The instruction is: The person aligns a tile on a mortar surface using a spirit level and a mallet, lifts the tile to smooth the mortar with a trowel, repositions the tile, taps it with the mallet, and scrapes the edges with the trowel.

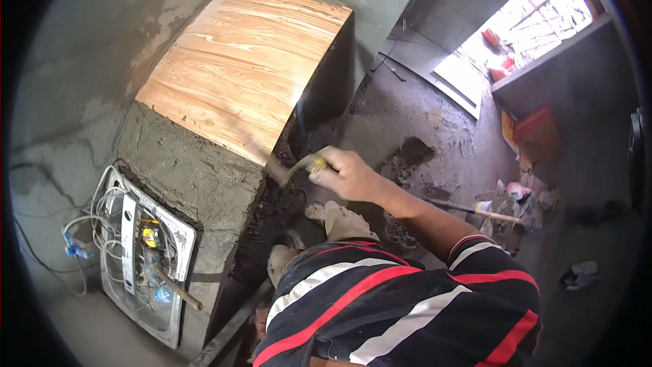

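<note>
My right hand (345, 173) is closed around the yellow-marked handle of a trowel (278, 172). The trowel's blade is smeared by motion at the edge of the ledge, near the lower right corner of a wood-grain tile (248, 61). Whether the blade touches the tile I cannot tell. Wet grey mortar (187, 163) covers the top of the ledge on the near side of the tile, rough and uneven. My left hand is out of the picture.
Left of the ledge, a white-rimmed sink (187, 258) holds a spirit level (128, 245), a tape measure (150, 236), a wooden-handled tool (178, 288) and looped cables. A long-handled tool (475, 211), a red box (536, 132) and rubbish lie on the wet floor at right.
</note>
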Demonstrator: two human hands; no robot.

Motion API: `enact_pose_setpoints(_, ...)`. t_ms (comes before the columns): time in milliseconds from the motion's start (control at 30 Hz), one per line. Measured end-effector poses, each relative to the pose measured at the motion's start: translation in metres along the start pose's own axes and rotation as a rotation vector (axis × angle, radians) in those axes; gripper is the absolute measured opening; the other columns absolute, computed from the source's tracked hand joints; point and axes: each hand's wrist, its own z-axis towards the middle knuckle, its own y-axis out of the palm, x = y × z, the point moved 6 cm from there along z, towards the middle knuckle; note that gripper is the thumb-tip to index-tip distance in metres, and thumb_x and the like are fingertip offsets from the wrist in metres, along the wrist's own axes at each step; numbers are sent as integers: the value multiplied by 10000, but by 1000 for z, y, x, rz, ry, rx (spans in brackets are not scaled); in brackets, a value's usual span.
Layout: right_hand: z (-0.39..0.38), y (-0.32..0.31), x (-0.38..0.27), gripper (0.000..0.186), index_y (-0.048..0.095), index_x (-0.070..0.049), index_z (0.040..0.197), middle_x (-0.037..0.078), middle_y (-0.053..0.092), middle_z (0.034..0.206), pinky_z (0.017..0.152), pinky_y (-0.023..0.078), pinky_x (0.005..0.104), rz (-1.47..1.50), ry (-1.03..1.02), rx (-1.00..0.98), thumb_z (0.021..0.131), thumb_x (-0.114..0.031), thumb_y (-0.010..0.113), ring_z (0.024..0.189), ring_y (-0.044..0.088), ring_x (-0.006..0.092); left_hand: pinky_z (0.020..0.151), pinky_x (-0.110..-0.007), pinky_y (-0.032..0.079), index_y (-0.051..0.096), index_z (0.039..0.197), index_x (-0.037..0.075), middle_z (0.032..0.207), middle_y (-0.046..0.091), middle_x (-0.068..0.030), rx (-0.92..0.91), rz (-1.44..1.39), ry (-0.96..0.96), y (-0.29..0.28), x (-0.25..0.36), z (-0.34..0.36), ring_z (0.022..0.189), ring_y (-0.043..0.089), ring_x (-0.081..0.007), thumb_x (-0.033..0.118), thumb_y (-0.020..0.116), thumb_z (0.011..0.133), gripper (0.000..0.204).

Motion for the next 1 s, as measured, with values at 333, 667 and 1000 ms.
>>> enact_pose_setpoints(333, 23, -60, 207, 347, 581, -50, 929, 25, 584, 718, 452, 426, 321, 441, 606, 512, 1059, -371, 574, 546, 536, 120, 764, -457, 590, 750, 1040, 60, 1109, 736, -203, -84, 72, -90, -36, 37, 7, 950, 728, -363, 199, 637, 955, 198)
enact_pose_setpoints(667, 80, -75, 268, 270, 614, -114, 919, -15, 575, 717, 469, 434, 321, 492, 616, 491, 1024, -362, 620, 558, 536, 103, 798, -458, 583, 747, 1055, 52, 1136, 728, -212, -89, 117, -205, -42, 44, -21, 985, 720, -367, 205, 634, 959, 213)
enact_pose_setpoints(1000, 43, -2, 258, 296, 696, -30, 1053, 31, 615, 720, 559, 492, 329, 335, 450, 547, 1024, -315, 622, 586, 581, 128, 831, -459, 576, 743, 1071, 44, 1162, 721, -222, -107, 125, -207, -40, 39, -36, 1019, 713, -371, 211, 631, 963, 228)
